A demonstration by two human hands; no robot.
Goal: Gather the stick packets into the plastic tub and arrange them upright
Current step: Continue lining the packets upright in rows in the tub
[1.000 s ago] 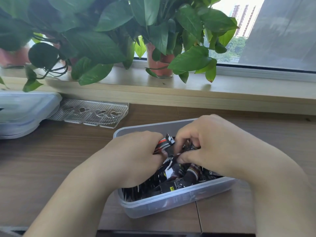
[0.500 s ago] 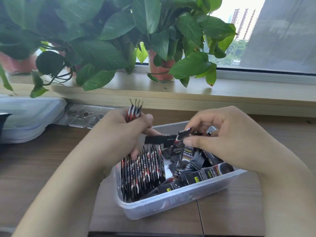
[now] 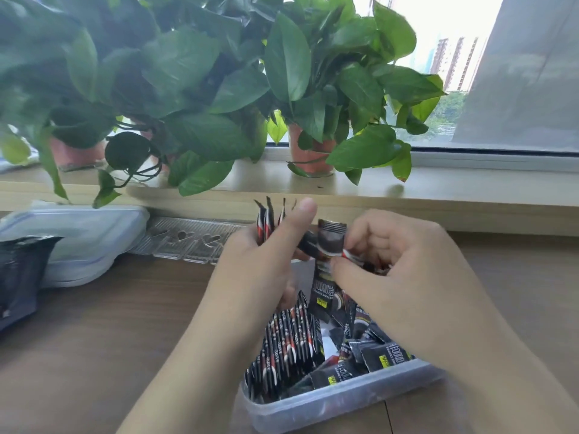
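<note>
A clear plastic tub (image 3: 344,399) sits on the wooden table under both hands. Inside it, a row of black and red stick packets (image 3: 285,346) stands upright at the left, and loose packets (image 3: 380,355) lie jumbled at the right. My left hand (image 3: 260,264) is raised above the tub, shut on a small bundle of stick packets (image 3: 266,220) whose tips poke up past the fingers. My right hand (image 3: 391,261) pinches a single black packet (image 3: 327,270) that hangs upright between the two hands.
A white tub lid (image 3: 75,239) and a clear heart-moulded tray (image 3: 188,242) lie at the back left. A dark bag (image 3: 18,277) sits at the left edge. Potted plants (image 3: 310,151) line the windowsill behind the table.
Both hands have risen out of the tub. The left hand has lifted its bundle higher, and the right hand has turned one packet from sideways to upright beside it.
</note>
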